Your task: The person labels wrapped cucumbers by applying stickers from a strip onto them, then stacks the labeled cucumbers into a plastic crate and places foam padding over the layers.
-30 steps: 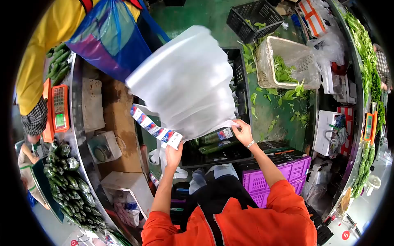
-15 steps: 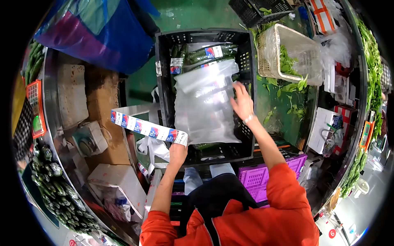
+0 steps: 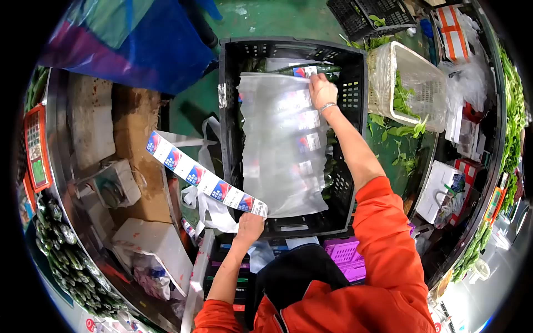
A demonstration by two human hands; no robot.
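Observation:
My left hand (image 3: 251, 226) is closed on the lower end of a strip of printed labels (image 3: 194, 175), which stretches up and to the left past the crate's side. My right hand (image 3: 322, 91) grips the upper right corner of a translucent plastic sheet (image 3: 272, 150). The sheet lies over most of the black crate (image 3: 293, 41), and several labels show faintly through it. Above its top edge, a dark green cucumber (image 3: 332, 69) carries a label (image 3: 305, 71) like those on the strip. What else lies under the sheet is mostly hidden.
A whitish basket (image 3: 383, 83) with leafy greens stands right of the crate, and a blue plastic bag (image 3: 139, 50) at the upper left. White plastic bags (image 3: 214, 213) hang by the crate's lower left. A purple crate (image 3: 344, 258) sits near my body. Cucumbers (image 3: 72, 255) are heaped far left.
My right hand has moved up to the sheet's top corner, and the folded-over top of the sheet now lies flatter, covering more cucumbers. My left hand still holds the label strip, slightly lower in view.

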